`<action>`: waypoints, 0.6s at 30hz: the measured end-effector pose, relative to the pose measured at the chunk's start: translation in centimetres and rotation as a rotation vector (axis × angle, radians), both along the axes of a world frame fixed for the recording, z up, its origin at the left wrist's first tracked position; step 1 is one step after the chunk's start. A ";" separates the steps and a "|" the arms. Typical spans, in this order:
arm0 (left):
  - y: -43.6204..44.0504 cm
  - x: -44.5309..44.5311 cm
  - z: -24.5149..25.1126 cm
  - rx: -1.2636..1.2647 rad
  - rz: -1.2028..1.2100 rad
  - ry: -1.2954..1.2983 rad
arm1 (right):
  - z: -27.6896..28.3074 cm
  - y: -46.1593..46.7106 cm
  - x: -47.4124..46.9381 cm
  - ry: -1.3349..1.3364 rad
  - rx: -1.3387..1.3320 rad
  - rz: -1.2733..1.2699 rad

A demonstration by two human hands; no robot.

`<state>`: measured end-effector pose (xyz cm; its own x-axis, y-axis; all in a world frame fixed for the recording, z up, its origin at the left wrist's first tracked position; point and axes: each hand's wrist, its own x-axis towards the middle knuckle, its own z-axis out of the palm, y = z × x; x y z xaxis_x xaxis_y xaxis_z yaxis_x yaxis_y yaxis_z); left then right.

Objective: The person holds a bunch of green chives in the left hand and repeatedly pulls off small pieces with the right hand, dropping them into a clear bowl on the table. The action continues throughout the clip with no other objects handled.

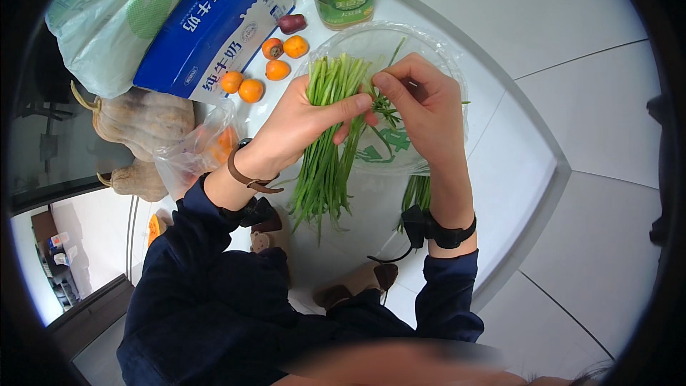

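My left hand [327, 110] grips a thick bunch of green garlic chives [324, 171], its thumb across the stalks. The pale cut ends point away from me and the leaves hang towards me. Beside it, the thumb and forefinger of my right hand [423, 102] pinch together at a thin chive stalk next to the bunch. Under both hands is a round tray or shallow dish covered with clear plastic [450, 59] that bears green print. Short loose green pieces [387, 110] lie on it. More chives [417, 193] show partly behind my right forearm.
Several small orange fruits [251, 90] and a purple-red root or bulb [292, 23] lie beyond my left hand. A blue milk carton [177, 43], a green-labelled bottle [345, 5], tan pumpkins [144, 123] and a plastic bag [198, 145] stand around. The white table's grey edge [560, 171] curves at right.
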<state>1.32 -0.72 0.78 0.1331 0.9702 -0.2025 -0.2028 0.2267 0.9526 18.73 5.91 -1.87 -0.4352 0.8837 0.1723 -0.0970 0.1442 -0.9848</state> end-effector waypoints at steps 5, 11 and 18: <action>0.0 -0.1 0.0 -0.039 -0.027 -0.021 | 0.3 0.8 0.3 -0.036 0.118 -0.152; 0.0 0.0 0.0 -0.026 -0.011 -0.023 | 0.7 0.0 0.4 -0.053 0.037 -0.005; -0.1 0.1 0.0 -0.060 -0.008 0.004 | 0.3 0.2 -0.1 -0.070 0.134 -0.092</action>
<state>1.42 -0.85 0.80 0.1403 0.9552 -0.2605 -0.1971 0.2848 0.9381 18.64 6.06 -1.54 -0.3684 0.8917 0.2629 -0.0092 0.2793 -0.9602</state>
